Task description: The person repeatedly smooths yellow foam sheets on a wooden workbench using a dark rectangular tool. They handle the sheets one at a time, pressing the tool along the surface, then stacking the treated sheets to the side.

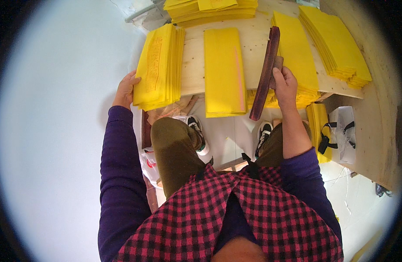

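Observation:
My left hand (127, 87) grips the left edge of a thick stack of folded yellow sheets (159, 65), its thumb near the top face. Faint red printing marks that stack. My right hand (285, 85) is closed round the small block handle of a long, narrow dark-red wooden bar (265, 78), which is held up and slightly tilted. Between my hands, another yellow folded stack (223, 72) lies at the table's front edge and overhangs it; a pink streak runs down its right side. The bar partly covers a yellow stack (295, 52) on the right.
More yellow stacks lie at the far edge (214, 15) and far right (336, 46) of the wooden table (192, 65). A white bag with black straps (343, 133) and a yellow bundle (319, 131) are below right. A white wall (57, 131) stands on my left.

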A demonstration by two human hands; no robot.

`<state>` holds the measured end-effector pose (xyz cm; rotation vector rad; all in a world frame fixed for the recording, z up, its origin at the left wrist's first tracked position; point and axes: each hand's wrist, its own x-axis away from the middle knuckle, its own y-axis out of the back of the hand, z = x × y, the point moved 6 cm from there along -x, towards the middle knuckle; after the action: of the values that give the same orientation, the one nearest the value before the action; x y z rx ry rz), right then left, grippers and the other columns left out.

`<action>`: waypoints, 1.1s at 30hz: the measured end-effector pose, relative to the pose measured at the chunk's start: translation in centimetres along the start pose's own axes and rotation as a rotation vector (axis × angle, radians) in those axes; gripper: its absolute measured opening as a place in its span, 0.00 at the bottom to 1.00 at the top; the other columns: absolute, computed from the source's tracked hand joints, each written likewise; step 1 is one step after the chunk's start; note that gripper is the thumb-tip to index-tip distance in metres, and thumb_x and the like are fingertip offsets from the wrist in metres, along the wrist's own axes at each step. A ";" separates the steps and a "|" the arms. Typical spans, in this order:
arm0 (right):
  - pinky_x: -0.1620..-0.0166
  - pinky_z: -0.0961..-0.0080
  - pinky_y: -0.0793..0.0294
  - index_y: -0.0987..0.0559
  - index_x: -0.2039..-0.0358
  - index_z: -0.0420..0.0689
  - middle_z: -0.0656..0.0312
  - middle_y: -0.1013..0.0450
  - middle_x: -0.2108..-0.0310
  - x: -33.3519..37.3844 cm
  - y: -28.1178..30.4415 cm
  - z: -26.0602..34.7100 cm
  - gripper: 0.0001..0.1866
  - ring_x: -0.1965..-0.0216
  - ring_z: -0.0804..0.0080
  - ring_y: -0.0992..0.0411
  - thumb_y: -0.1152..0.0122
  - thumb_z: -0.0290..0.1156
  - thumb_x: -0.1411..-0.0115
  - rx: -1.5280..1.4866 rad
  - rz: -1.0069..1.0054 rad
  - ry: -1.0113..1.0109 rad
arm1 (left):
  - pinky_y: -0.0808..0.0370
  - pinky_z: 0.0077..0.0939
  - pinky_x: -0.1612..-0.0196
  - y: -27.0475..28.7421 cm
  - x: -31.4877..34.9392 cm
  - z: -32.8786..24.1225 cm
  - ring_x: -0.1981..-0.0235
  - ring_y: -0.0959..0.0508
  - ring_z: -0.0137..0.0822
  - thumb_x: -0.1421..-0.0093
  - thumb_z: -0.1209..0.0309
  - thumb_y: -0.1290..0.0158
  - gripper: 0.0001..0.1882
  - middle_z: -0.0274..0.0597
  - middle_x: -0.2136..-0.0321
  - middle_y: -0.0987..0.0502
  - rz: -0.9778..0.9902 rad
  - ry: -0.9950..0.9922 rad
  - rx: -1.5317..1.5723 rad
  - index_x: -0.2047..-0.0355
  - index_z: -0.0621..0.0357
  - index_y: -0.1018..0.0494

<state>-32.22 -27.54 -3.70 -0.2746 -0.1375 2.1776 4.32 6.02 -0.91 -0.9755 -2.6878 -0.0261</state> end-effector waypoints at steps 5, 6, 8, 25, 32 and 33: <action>0.76 0.83 0.31 0.27 0.71 0.37 0.66 0.32 0.78 0.0 0.0 0.3 0.12 0.78 0.83 0.34 0.46 0.35 0.43 0.037 -0.009 -0.013 | 0.32 0.27 0.52 0.8 2.2 -2.8 0.52 0.32 0.36 0.48 0.76 0.50 0.26 0.49 0.50 0.34 -0.383 -0.182 -0.508 0.47 0.66 0.40; 0.76 0.83 0.31 0.27 0.70 0.37 0.66 0.32 0.77 -0.1 -0.1 0.3 0.12 0.77 0.83 0.34 0.46 0.35 0.44 0.051 -0.009 -0.006 | 0.33 0.25 0.53 0.2 3.1 -3.6 0.51 0.33 0.36 0.49 0.76 0.48 0.26 0.48 0.50 0.34 -0.492 -0.247 -0.694 0.48 0.66 0.38; 0.75 0.83 0.31 0.27 0.70 0.37 0.66 0.32 0.77 0.1 0.2 0.4 0.12 0.77 0.83 0.34 0.46 0.35 0.44 0.054 -0.018 0.013 | 0.32 0.22 0.58 -2.5 5.1 -5.2 0.58 0.30 0.30 0.48 0.76 0.48 0.21 0.43 0.55 0.30 -0.492 -0.496 -0.690 0.52 0.62 0.34; 0.73 0.72 0.29 0.27 0.76 0.33 0.54 0.29 0.81 0.1 -5.8 5.1 0.19 0.78 0.67 0.28 0.45 0.41 0.49 0.738 0.111 0.044 | 0.38 0.24 0.53 -18.4 9.7 14.2 0.55 0.35 0.29 0.42 0.64 0.52 0.24 0.41 0.52 0.37 -0.205 -0.048 0.063 0.48 0.61 0.43; 0.64 0.61 0.31 0.24 0.74 0.36 0.45 0.27 0.73 -4.5 -11.6 3.4 0.23 0.68 0.51 0.29 0.51 0.47 0.54 1.214 0.307 0.071 | 0.35 0.29 0.57 -19.6 8.6 16.1 0.55 0.34 0.32 0.43 0.58 0.51 0.25 0.41 0.55 0.34 -0.063 0.226 0.250 0.51 0.59 0.41; 0.62 0.61 0.30 0.24 0.72 0.37 0.45 0.27 0.70 -5.0 -12.5 3.1 0.23 0.66 0.51 0.28 0.51 0.46 0.55 1.253 0.338 0.060 | 0.34 0.30 0.58 -19.8 8.7 16.0 0.56 0.34 0.32 0.43 0.57 0.52 0.25 0.40 0.56 0.33 -0.044 0.243 0.276 0.51 0.58 0.41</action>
<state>-20.36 -24.34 2.48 0.3816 1.3355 2.1447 -18.63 -2.06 -12.40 -0.7738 -2.4102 0.1993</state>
